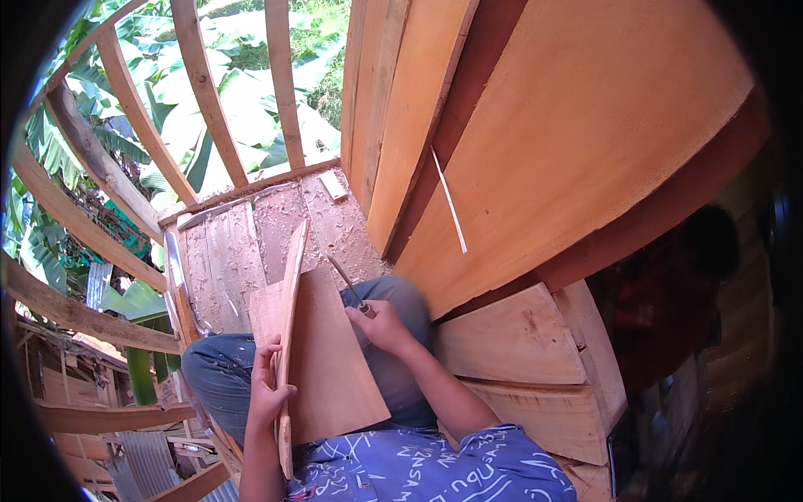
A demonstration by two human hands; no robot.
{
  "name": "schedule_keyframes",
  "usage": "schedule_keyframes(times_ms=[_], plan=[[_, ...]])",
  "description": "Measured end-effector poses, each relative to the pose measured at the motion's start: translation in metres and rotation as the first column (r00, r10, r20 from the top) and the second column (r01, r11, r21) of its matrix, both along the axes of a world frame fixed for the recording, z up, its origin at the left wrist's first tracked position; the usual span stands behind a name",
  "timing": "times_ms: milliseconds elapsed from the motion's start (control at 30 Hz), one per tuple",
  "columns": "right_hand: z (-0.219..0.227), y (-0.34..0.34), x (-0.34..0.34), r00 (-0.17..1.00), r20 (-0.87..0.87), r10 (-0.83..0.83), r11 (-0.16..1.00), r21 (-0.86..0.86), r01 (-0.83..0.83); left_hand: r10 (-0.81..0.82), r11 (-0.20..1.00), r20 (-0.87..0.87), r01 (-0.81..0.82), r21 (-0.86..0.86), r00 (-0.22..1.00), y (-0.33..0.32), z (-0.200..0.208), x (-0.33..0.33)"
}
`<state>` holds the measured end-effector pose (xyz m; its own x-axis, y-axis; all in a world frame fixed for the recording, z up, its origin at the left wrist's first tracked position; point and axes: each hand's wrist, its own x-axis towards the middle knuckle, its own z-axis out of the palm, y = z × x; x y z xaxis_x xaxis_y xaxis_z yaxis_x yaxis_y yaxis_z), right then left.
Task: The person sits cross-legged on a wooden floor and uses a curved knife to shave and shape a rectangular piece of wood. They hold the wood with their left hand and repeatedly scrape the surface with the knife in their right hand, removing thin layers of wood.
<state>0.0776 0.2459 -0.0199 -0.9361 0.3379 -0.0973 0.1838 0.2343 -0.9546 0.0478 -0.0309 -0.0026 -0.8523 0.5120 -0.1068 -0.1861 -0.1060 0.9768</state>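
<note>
My left hand [269, 393] is closed around a long, narrow wooden strip [292, 289], which stands on edge and runs away from my body. Beneath it, a wide flat board [333, 360] rests across my lap and shows on both sides of the strip. In my right hand [386, 326] is a knife [345, 278] with a thin, curved dark blade; my fingers wrap its handle. The blade points forward and left, apart from the strip. That hand is just above my right knee, next to the board's right edge.
Shavings litter the plank floor [226, 259] ahead, where a small wood offcut [334, 186] lies. Wooden railing slats [201, 92] bound the left and front. Large boards [577, 134] lean at the right, above stacked thick planks [510, 339]. Another person [677, 284] is in shadow far right.
</note>
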Motion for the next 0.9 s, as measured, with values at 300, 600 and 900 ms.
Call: schedule_keyframes(times_ms=[300,600,900], plan=[[0.005,0.002,0.004,0.994,0.100,0.038,0.986,-0.165,-0.021,-0.016,0.995,-0.091,0.007,-0.104,0.996,0.003,0.007,0.017],[0.000,0.002,-0.001,0.998,0.052,-0.033,0.991,-0.127,0.039,-0.018,0.983,-0.152,-0.011,-0.184,0.988,0.004,0.009,0.023],[-0.014,-0.001,0.005,0.995,-0.090,0.030,0.999,-0.025,-0.032,-0.031,0.974,-0.161,-0.007,-0.228,0.986,0.007,0.010,0.025]])
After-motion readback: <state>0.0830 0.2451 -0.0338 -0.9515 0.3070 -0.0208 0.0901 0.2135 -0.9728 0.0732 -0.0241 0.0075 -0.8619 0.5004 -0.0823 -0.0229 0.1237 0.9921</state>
